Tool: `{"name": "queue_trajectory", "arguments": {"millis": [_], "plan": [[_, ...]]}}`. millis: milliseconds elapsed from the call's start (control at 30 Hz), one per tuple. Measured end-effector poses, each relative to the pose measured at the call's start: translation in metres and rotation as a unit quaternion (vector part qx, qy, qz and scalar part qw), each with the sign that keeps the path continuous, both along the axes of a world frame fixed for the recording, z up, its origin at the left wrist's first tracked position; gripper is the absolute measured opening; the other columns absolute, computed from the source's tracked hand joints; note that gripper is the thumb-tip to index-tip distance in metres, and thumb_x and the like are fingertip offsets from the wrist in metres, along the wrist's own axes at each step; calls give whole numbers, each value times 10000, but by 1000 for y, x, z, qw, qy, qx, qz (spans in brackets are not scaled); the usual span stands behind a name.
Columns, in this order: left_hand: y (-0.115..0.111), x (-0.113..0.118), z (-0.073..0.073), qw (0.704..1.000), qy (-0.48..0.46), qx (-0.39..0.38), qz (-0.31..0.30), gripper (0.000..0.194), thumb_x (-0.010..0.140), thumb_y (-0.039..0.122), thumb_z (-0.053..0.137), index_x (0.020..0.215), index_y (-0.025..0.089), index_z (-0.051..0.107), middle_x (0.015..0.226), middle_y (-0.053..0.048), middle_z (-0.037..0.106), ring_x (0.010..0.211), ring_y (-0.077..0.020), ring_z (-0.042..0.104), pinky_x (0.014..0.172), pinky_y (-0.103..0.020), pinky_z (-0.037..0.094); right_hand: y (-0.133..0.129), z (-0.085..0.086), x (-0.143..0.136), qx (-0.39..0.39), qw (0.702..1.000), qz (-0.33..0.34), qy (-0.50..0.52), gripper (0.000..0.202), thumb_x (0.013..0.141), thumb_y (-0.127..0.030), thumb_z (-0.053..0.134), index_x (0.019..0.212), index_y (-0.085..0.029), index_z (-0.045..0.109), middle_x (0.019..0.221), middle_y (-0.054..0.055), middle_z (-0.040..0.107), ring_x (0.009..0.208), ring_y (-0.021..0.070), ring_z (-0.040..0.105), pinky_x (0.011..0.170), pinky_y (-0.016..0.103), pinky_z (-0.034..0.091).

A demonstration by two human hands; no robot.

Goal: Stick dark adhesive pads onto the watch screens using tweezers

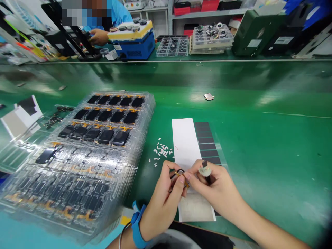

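Observation:
My left hand [167, 197] is closed around a small display module [174, 174] with a black edge and an orange flex cable; the fingers cover much of it. My right hand [212, 183] meets it there, thumb and forefinger pinched at the module's edge. Tucked in that same hand is a dark, thin tool [204, 169] with a pale wrapping near its upper end; its lower part is hidden. Beneath both hands lies a white strip sheet [185, 138], beside a sheet of black adhesive rectangles [205, 138]. Tiny white scraps [162, 150] are scattered to the left.
A tall stack of clear trays [85, 162] stands left, its upper rows holding black display modules [105, 116]. A small metallic piece [209, 97] lies farther back on the green table [272, 155]. Behind are a blue box [137, 46], parts trays [173, 46] and a co-worker's hand [98, 37].

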State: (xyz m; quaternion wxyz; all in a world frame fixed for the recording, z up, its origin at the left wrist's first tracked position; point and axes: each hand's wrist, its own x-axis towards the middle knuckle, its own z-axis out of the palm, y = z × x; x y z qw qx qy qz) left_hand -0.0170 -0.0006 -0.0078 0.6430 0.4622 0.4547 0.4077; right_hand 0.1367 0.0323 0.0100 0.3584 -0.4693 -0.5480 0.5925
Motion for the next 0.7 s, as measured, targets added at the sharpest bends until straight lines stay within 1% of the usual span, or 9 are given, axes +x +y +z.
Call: {"name": "queue_trajectory", "arguments": {"millis": [67,167,267,400,467,533,600,700], "plan": [[0,0,0,1000,0,-2,-1,187,1045,399,409,1012,216,403,722,46,467,626,-87,410,545,-182,340,0,-1,1,-1,1000,2,-8,265,887,-347,601,681,-181,594,595,-11,600,516,91,449,486,235,307],[0,0,-1,1000,-6,-9,-6,184,1040,400,423,1012,223,381,725,51,458,623,-87,402,541,-179,332,0,-2,3,12,1000,7,-18,279,891,-343,591,666,-178,594,564,-29,559,496,77,370,478,233,277],[0,0,-2,1000,-9,-3,-12,192,1033,403,437,1017,228,360,734,53,449,630,-92,402,555,-184,340,1,-3,4,18,1000,2,-19,267,882,-324,593,659,-178,598,535,-54,477,490,69,311,468,227,256],[1,0,-2,1000,14,19,-3,183,1031,395,442,1029,230,361,747,49,451,660,-101,411,608,-198,372,3,-1,2,23,1000,-4,-9,233,859,-309,609,665,-181,618,500,-79,359,474,66,267,452,219,240],[1,0,-1,1000,18,16,0,180,1034,395,435,1024,230,365,750,47,456,653,-101,407,589,-194,363,5,1,1,26,1000,2,-12,232,865,-319,606,676,-185,627,511,-66,400,481,72,309,462,219,278],[1,0,0,1000,16,8,5,181,1036,395,429,1004,226,376,747,42,468,644,-99,416,570,-192,355,7,5,4,29,999,-3,-17,235,875,-350,607,703,-191,625,580,-36,489,534,90,403,506,226,354],[0,0,2,1000,5,-5,17,191,1036,394,432,972,220,389,740,39,486,643,-96,438,564,-192,357,9,9,12,38,999,-26,-20,257,901,-402,588,741,-203,614,678,-8,544,615,116,475,563,243,413],[0,-1,4,999,-17,-31,24,202,1034,392,442,941,218,396,729,40,501,636,-94,462,554,-192,359,8,15,30,84,993,-73,-28,331,969,-462,487,772,-228,615,792,21,549,760,152,528,671,274,455]]}}
